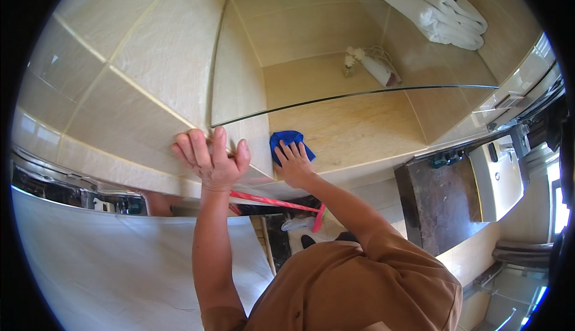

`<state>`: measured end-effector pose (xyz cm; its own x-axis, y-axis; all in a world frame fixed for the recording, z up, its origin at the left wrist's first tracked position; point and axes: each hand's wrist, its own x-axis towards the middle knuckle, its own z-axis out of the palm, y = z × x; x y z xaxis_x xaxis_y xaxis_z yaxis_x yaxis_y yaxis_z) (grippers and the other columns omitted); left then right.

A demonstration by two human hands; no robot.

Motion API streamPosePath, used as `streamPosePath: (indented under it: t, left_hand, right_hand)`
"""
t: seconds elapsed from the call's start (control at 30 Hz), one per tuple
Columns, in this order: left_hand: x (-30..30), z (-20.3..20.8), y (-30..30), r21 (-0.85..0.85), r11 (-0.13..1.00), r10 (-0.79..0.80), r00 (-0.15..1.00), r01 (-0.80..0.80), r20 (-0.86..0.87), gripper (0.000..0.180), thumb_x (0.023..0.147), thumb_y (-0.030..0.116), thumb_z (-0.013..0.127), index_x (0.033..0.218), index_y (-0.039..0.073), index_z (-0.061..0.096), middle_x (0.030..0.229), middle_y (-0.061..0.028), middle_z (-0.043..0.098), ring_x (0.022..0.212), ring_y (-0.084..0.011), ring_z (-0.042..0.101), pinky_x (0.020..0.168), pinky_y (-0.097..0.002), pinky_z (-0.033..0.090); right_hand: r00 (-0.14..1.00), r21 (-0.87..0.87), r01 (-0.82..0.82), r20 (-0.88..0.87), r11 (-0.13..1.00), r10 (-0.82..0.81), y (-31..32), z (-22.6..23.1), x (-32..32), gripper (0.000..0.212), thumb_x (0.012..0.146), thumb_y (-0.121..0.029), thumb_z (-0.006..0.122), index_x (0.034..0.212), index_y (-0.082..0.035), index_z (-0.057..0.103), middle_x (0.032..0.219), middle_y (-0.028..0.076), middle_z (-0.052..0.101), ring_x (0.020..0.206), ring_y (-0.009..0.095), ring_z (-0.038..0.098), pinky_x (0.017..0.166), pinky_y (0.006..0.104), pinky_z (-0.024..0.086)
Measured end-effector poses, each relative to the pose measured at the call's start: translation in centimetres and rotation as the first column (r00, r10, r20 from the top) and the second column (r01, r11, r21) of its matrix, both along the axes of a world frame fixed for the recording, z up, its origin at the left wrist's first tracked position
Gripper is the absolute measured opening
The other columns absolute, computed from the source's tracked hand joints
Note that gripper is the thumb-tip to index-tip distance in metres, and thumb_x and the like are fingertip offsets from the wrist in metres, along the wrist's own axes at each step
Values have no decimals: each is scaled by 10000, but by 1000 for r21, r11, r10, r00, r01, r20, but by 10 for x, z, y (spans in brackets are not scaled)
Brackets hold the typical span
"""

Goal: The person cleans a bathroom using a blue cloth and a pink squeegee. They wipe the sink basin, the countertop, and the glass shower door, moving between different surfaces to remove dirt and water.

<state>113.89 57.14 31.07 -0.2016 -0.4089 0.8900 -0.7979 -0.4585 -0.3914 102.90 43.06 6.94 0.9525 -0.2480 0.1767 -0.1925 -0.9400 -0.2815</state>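
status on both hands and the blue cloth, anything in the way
Left hand open against tiled wall. Right hand spread on blue cloth, atop beige ledge. Glass shelf edge just beyond, not blocking the cloth.

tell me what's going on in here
A person in a brown shirt has their right hand spread over a blue cloth, pressed at the left end of a beige ledge. Their left hand rests on the tiled wall by the left end of a glass shelf. White towels and white flowers show beyond the glass edge, and a pink pole slants below the ledge.
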Motion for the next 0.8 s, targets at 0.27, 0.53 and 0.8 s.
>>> streamPosePath:
  t: [0.27, 0.53, 0.8]
  left_hand:
    - [1, -6, -1, -24, 1000, 4, 1000, -4, -11, 572, 993, 401, 583, 1447, 74, 464, 1621, -211, 281, 1544, -470, 176, 1237, -627, 136]
    - [0, 1, -6, -15, 1000, -4, 1000, 4, 20, 596, 990, 382, 584, 1455, 35, 449, 1631, -220, 256, 1544, -456, 171, 1220, -626, 177]
    - [3, -6, 3, -27, 1000, 0, 1000, 0, -3, 580, 997, 420, 574, 1440, 64, 465, 1640, -202, 257, 1560, -448, 144, 1242, -612, 122]
  right_hand:
    - [942, -92, 322, -64, 942, -328, -115, -17, -51, 745, 1009, -515, 469, 1610, -98, 330, 1671, 202, 280, 1511, 460, 286, 1245, 607, 102]
    - [705, -115, 696, -77, 709, -705, -311, -23, -243, 743, 1018, -509, 438, 1618, -94, 294, 1664, 230, 277, 1494, 462, 311, 1245, 568, 146]
    - [839, -144, 449, -270, 882, -472, -125, 52, -149, 739, 1005, -499, 496, 1595, -79, 349, 1657, 213, 294, 1492, 459, 304, 1223, 620, 145]
